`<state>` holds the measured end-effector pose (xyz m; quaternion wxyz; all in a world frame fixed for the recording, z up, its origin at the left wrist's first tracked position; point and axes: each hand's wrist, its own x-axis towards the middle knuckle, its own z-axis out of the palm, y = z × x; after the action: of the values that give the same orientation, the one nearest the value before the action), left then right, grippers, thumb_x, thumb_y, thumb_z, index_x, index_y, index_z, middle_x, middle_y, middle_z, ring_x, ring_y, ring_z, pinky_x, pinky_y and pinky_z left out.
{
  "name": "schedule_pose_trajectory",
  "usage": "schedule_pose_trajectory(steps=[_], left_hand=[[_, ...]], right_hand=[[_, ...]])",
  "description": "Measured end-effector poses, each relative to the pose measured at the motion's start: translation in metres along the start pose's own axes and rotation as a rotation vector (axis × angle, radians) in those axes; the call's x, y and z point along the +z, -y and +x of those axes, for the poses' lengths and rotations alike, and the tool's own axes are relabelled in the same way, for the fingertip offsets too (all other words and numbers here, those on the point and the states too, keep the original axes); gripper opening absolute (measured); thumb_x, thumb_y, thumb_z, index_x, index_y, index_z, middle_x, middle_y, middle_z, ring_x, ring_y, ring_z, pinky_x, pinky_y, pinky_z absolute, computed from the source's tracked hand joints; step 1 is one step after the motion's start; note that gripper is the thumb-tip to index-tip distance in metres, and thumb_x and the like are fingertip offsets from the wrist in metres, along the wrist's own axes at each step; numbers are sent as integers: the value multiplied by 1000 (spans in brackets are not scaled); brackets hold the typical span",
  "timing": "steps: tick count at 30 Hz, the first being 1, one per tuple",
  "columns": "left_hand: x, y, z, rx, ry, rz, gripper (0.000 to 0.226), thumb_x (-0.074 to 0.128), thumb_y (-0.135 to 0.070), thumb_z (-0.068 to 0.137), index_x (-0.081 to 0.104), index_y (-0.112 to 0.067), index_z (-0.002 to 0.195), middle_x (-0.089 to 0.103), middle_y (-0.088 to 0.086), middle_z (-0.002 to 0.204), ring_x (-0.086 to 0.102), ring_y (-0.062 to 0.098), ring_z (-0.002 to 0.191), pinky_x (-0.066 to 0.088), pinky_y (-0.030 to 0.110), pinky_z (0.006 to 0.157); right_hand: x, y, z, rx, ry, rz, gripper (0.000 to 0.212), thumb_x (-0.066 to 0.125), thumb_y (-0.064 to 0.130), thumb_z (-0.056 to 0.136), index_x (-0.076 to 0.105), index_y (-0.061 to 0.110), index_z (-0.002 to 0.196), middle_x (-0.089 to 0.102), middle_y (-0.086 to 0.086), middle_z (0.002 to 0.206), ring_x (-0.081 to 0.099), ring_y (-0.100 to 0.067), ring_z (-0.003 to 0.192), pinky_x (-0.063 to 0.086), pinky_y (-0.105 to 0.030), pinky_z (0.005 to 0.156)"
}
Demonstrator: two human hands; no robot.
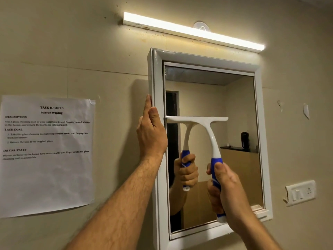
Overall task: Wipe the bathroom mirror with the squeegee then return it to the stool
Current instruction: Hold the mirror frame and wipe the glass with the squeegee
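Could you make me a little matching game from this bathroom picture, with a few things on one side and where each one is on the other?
Things:
1. squeegee
2. printed sheet
3. light bar
4. switch plate

Places:
A. on the wall above the mirror
B. on the wall right of the mirror
C. blade against the glass, handle gripped by the right hand
D. stuck on the wall left of the mirror

Pairs: 1-C, 2-D, 3-A, 4-B
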<state>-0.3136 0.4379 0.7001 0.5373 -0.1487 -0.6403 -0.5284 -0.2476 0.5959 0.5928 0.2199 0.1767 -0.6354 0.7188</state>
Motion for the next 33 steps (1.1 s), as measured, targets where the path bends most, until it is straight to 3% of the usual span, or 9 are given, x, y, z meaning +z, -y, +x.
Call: schedule_pose_trajectory(steps=[4, 9, 17, 20, 22, 25, 27, 30, 33], left_hand=[[-2, -3, -2, 22, 3, -19, 45, 21, -37, 104, 25, -35, 149, 38, -27, 113, 32, -41, 77, 28, -12, 55], [-1, -6, -4, 14, 3, -22, 44, 24, -34, 105, 25, -33, 149, 44, -3, 142, 31, -43, 74, 30, -11, 54], [-1, 0, -3, 42, -12, 29, 44, 23, -38, 104, 25, -36, 148, 43, -8, 143, 36, -35, 75, 30, -11, 57], [-2, -2, -5, 67, -26, 27, 45, 24, -36, 105, 26, -33, 149, 39, -34, 110, 36, -39, 74, 29, -12, 56], [-3, -2, -5, 70, -18, 22, 45, 25, -33, 105, 25, -30, 150, 32, -36, 99, 32, -42, 74, 29, -12, 55], [-2, -1, -4, 74, 8, -6, 45, 24, -32, 105, 24, -29, 150, 41, -18, 136, 28, -45, 77, 26, -15, 58], [-2, -1, -4, 87, 19, -12, 44, 24, -33, 105, 24, -31, 150, 39, -19, 137, 27, -45, 80, 26, -15, 60], [-3, 3, -3, 101, -12, 5, 45, 24, -37, 104, 23, -36, 149, 33, -36, 98, 48, -25, 79, 41, -1, 62], [-3, 7, -1, 114, -26, 25, 43, 22, -48, 102, 21, -49, 145, 34, -34, 87, 58, 8, 71, 58, 34, 65]], right_hand=[[-8, -11, -7, 36, -18, -58, 49, 40, 57, 81, 58, 14, 96, 47, -3, 63, 40, -8, 44, 37, -21, 43], [-13, -29, -19, 67, -36, -113, 53, 39, 59, 80, 56, 15, 104, 49, -2, 66, 43, -8, 48, 38, -18, 46], [-19, -45, -43, 157, 12, -10, 51, 43, 56, 77, 56, 12, 100, 43, 1, 51, 38, -7, 40, 35, -21, 41], [-21, -40, -44, 150, 16, -4, 50, 43, 57, 77, 58, 15, 99, 49, 6, 50, 44, -3, 39, 37, -16, 42], [-21, -33, -37, 113, -1, -6, 50, 44, 57, 78, 58, 15, 100, 49, 6, 54, 46, -2, 39, 39, -14, 42], [-18, -26, -28, 99, -1, 11, 49, 44, 54, 79, 56, 12, 101, 45, -1, 56, 41, -4, 38, 38, -18, 39], [-17, -29, -29, 95, 4, 13, 50, 43, 53, 80, 55, 9, 101, 44, 0, 53, 39, -5, 38, 36, -18, 38], [-17, -42, -36, 140, 8, 43, 50, 45, 51, 80, 54, 5, 99, 43, -1, 50, 37, -7, 37, 35, -19, 36], [-17, -54, -45, 206, -24, 60, 50, 47, 48, 78, 53, 4, 98, 42, -1, 49, 37, -6, 34, 34, -18, 35]])
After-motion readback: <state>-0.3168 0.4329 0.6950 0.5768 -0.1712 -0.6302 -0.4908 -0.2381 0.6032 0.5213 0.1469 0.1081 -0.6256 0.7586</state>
